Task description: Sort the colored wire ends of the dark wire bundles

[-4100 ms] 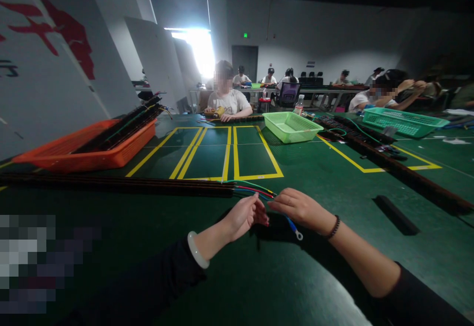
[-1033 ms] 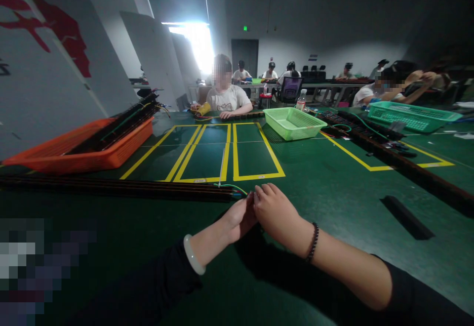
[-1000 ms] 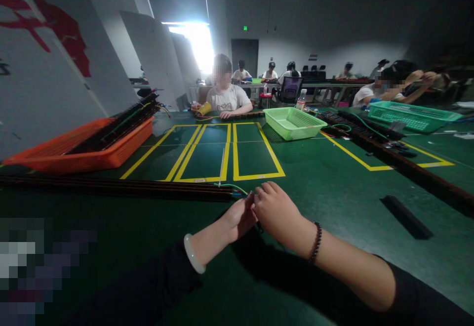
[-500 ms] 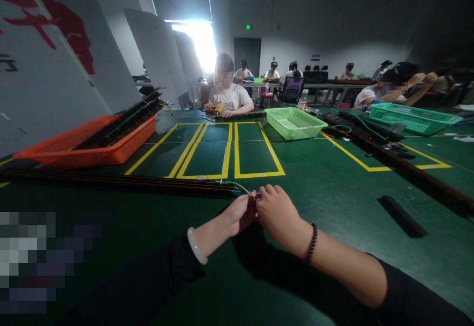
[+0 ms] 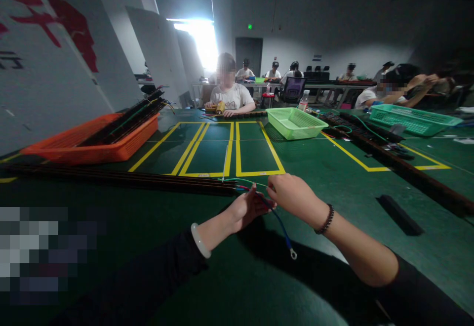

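Right of the long dark bar (image 5: pixel 122 180), the left hand (image 5: pixel 247 211) holds its wires (image 5: pixel 280 222) between curled fingers; the right hand's (image 5: pixel 292 197) grip is unclear.

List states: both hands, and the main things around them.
Left hand: half open, under wires.
Right hand: curled, pinching green wire.
Blue wire: ring end hanging free.
Long dark bars: lying flat.
Orange basket: loaded with dark strips.
Light green basket: upright.
Bottle: standing.
Short black strip: lying flat.

You get a dim view, with a blown-out window (image 5: pixel 202 44) glaring at upper center-left. Dark shadows pool on the green tabletop (image 5: pixel 303 296) beneath your hands, a pale sheen lies at lower right, and wide-angle distortion stretches the frame's sides.
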`<state>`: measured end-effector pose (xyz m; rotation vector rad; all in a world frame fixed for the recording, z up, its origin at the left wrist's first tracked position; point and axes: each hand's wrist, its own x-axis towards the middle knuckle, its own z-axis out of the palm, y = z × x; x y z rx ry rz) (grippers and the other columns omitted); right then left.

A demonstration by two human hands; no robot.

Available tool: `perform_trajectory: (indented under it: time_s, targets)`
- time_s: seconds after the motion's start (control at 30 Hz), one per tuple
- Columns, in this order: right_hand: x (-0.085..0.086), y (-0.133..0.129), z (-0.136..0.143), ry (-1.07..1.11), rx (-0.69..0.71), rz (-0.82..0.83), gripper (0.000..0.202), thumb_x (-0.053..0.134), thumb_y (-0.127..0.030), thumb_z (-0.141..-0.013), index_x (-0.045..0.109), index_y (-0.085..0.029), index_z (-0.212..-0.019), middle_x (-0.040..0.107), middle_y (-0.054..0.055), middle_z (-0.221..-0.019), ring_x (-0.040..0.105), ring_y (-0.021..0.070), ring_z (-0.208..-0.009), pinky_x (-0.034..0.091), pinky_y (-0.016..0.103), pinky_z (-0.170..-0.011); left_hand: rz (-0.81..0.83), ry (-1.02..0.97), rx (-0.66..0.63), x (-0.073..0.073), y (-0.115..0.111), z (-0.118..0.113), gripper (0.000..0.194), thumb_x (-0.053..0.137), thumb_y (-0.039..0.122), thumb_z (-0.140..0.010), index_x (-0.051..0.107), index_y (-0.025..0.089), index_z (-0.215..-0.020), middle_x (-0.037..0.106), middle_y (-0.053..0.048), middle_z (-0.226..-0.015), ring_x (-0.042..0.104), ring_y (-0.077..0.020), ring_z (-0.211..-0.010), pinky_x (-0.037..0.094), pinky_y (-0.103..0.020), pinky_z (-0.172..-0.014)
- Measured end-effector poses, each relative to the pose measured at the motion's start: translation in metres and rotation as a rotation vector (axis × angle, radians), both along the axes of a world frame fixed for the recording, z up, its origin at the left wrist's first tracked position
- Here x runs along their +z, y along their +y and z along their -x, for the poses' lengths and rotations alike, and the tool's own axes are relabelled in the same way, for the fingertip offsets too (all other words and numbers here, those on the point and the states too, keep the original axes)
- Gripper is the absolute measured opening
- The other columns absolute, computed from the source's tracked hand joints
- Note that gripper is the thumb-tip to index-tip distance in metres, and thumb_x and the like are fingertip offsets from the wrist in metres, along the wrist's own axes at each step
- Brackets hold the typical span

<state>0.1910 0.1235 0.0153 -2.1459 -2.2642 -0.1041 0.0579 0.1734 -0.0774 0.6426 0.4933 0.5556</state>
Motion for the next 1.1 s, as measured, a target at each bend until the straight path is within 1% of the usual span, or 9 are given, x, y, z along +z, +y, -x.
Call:
perform_trajectory:
  time_s: [0.13,0.37,0.5,0.63,0.73,0.8,0.9,1.03,1.1]
  targets:
    - [-0.011,0.020,-0.019,0.017,-0.061,-0.085,0.020,0.044,-0.025,-0.090,0.061,-0.016,-0.091,0.066,0.011,-0.087,0.062,0.0211,-0.080,0.040,0.028,-0.066,0.032,0.040,0.041,0.003,-0.002,-0.001,0.023,0.045,0.027,-0.090,0.056,0.014,-0.074,0.061,-0.005,-0.068,0.061,-0.0152,-0.069,0.047,-0.035,-0.084]
    - [-0.057,0.054,-0.041,0.133,-0.078,-0.115,0.019,0.046,-0.028,-0.091,0.061,-0.017,-0.092,0.067,0.009,-0.087,0.062,0.0180,-0.079,0.038,0.024,-0.065,0.019,0.098,0.029,0.011,-0.003,0.002,0.021,0.046,0.030,-0.089,0.052,0.015,-0.075,0.054,0.001,-0.060,0.057,-0.0110,-0.057,0.050,-0.027,-0.074]
    - [-0.074,0.061,-0.048,0.162,-0.051,-0.143,0.021,0.044,-0.029,-0.093,0.060,-0.017,-0.095,0.066,0.007,-0.089,0.060,0.0147,-0.082,0.038,0.022,-0.068,0.019,0.122,0.037,0.010,-0.001,0.002,0.022,0.046,0.030,-0.090,0.053,0.014,-0.077,0.055,0.000,-0.061,0.058,-0.0107,-0.058,0.050,-0.025,-0.072]
    - [-0.082,0.056,-0.050,0.168,0.000,-0.207,0.022,0.047,-0.032,-0.092,0.062,-0.017,-0.096,0.063,0.007,-0.090,0.056,0.0162,-0.088,0.038,0.024,-0.076,0.017,0.081,0.028,0.008,0.001,0.002,0.024,0.044,0.030,-0.090,0.055,0.012,-0.078,0.060,-0.005,-0.065,0.062,-0.0141,-0.063,0.050,-0.027,-0.070]
    - [-0.081,0.047,-0.047,0.228,0.101,-0.320,0.024,0.050,-0.035,-0.090,0.063,-0.016,-0.097,0.061,0.007,-0.089,0.054,0.0175,-0.088,0.038,0.026,-0.077,0.013,0.052,0.019,0.008,0.001,0.002,0.026,0.043,0.030,-0.091,0.056,0.010,-0.080,0.063,-0.009,-0.071,0.064,-0.0161,-0.069,0.050,-0.026,-0.068]
    - [-0.076,0.038,-0.043,0.318,0.193,-0.391,0.025,0.046,-0.034,-0.092,0.062,-0.016,-0.097,0.060,0.007,-0.089,0.054,0.0168,-0.086,0.039,0.026,-0.077,0.012,0.042,0.015,0.007,0.001,0.001,0.026,0.043,0.029,-0.091,0.057,0.009,-0.081,0.064,-0.010,-0.073,0.065,-0.0171,-0.071,0.050,-0.027,-0.069]
    - [-0.065,0.020,-0.039,0.397,0.399,-0.459,0.030,0.037,-0.034,-0.095,0.060,-0.016,-0.097,0.060,0.007,-0.088,0.053,0.0162,-0.085,0.039,0.028,-0.079,0.049,0.028,0.028,0.004,0.003,0.001,0.024,0.043,0.026,-0.091,0.058,0.009,-0.082,0.065,-0.009,-0.072,0.065,-0.0177,-0.071,0.051,-0.030,-0.072]
    - [-0.055,-0.002,-0.033,0.251,0.760,-0.449,0.039,0.040,-0.047,-0.091,0.062,-0.015,-0.093,0.058,0.006,-0.076,0.048,0.0173,-0.073,0.037,0.031,-0.072,0.106,0.043,0.035,0.002,0.004,0.000,0.022,0.047,0.026,-0.090,0.056,0.011,-0.077,0.062,-0.004,-0.066,0.061,-0.0132,-0.060,0.051,-0.024,-0.063]
    - [-0.055,-0.008,-0.030,0.180,0.827,-0.413,0.039,0.046,-0.049,-0.088,0.062,-0.015,-0.092,0.057,0.006,-0.073,0.046,0.0168,-0.069,0.037,0.031,-0.069,0.116,0.049,0.031,0.003,0.003,0.000,0.023,0.047,0.027,-0.089,0.055,0.012,-0.074,0.059,-0.003,-0.063,0.058,-0.0107,-0.056,0.049,-0.022,-0.058]
